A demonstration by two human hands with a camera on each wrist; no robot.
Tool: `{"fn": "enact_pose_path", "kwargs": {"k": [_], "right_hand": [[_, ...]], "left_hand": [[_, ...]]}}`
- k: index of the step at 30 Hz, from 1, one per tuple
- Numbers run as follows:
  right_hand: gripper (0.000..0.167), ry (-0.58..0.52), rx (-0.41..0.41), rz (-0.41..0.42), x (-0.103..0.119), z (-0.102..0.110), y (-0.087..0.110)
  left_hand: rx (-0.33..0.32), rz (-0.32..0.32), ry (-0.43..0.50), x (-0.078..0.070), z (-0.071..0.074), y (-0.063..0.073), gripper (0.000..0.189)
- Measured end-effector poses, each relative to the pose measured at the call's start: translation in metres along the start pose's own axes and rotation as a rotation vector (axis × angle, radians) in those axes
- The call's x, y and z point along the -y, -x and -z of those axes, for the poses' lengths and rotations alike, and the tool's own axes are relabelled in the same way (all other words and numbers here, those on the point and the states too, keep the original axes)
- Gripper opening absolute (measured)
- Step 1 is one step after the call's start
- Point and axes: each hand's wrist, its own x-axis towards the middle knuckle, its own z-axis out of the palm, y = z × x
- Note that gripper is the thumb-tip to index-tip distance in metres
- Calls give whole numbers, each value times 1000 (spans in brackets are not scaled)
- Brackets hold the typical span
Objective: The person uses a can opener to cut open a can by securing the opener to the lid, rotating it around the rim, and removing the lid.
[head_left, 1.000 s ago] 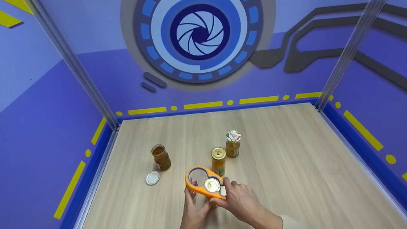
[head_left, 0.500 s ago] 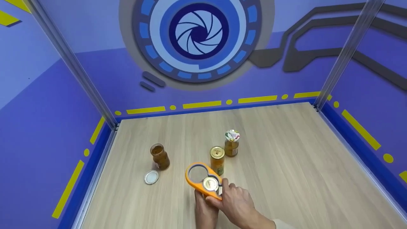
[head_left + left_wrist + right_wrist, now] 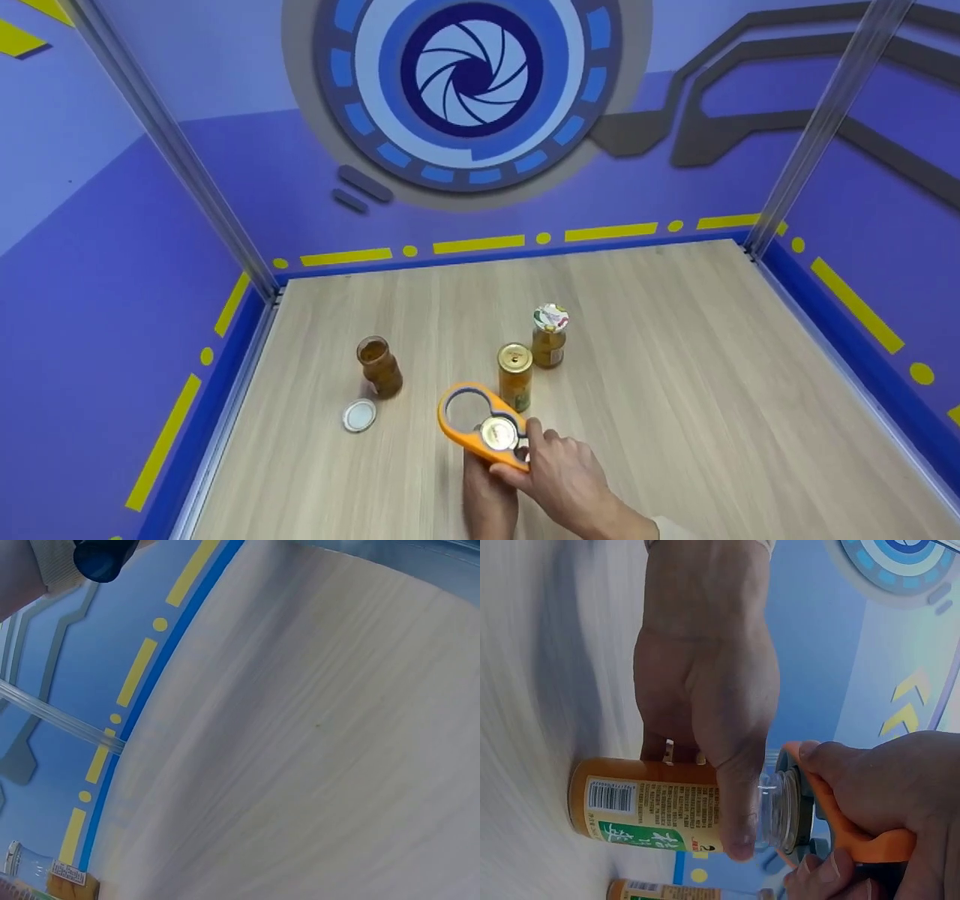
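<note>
In the head view my right hand (image 3: 566, 472) grips the handle end of an orange jar opener (image 3: 448, 427). One ring of the opener sits around the gold lid (image 3: 499, 433) of a jar. The right wrist view shows this jar (image 3: 641, 802) upright on the table, with orange contents and a green-and-cream label. My left hand (image 3: 709, 682) wraps around its upper body, just below the opener. From the head, the left hand (image 3: 489, 487) is partly covered by the opener and my right hand. In the left wrist view the work of that hand is out of sight.
A gold-lidded jar (image 3: 515, 379) stands just behind the opener, and a jar with a patterned lid (image 3: 550, 337) stands beyond it. To the left are a lidless brown jar (image 3: 382, 371) and a loose lid (image 3: 359, 415). Blue panels (image 3: 240, 187) enclose the table.
My left hand has shifted from the jar's left side to nearer the body side, with its forearm now more upright in view. The opener stays on the lid, barely moved.
</note>
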Motion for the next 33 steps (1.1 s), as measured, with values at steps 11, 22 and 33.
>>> {"fn": "enact_pose_path", "kwargs": {"k": [11, 22, 33], "right_hand": [[72, 12, -188, 126, -9, -3, -1], [81, -105, 70, 154, -21, 0, -10], [72, -119, 64, 281, -32, -5, -20]], "left_hand": [[98, -177, -268, -1, 18, -1, 53], [367, -97, -220, -4, 49, -18, 64], [690, 20, -224, -17, 75, -46, 73]]}}
